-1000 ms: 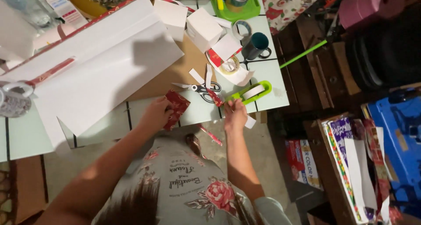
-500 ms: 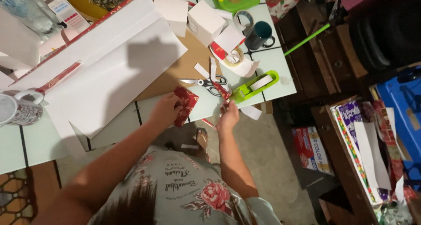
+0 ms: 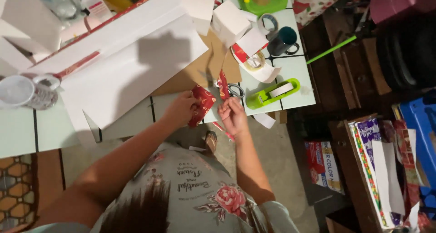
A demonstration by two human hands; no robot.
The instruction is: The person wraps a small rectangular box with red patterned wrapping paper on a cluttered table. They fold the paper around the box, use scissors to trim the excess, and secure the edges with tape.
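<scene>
We are looking down on a pale table point(image 3: 18, 137) from above; our left hand point(image 3: 180, 109) is curling its fingers round a red patterned piece of wrap point(image 3: 201, 104) at the table's near edge, thumb and fingers pinching its left side; our right hand point(image 3: 233, 116) is sitting just beside it to the right, fingers bent together at the same near edge; whether it is gripping anything we cannot tell. The wrap is hanging partly over the near edge, between the two hands.

Scissors point(image 3: 232, 89) are lying just beyond the right hand, a red strip point(image 3: 223, 84) crossing them; a green tape dispenser point(image 3: 272, 93) is lying towards the near right corner, well clear of the hands; a tape roll point(image 3: 254, 61) is resting on white scraps behind it; a dark mug point(image 3: 282, 40) is standing near the right edge; a white box point(image 3: 230, 22) is sitting beside it further in.

A large white sheet point(image 3: 122, 65) is covering the middle of the table, running to the far left; brown card point(image 3: 204, 68) is showing under its right side; a clear cup point(image 3: 25, 93) is lying on its side by the left edge; a green tray point(image 3: 263, 5) is sitting at the far right corner.

Off the table, a green stick point(image 3: 330, 50) is slanting beyond the right edge; a blue crate point(image 3: 420, 137) and boxes of paper point(image 3: 377, 169) are standing on the floor at right.
</scene>
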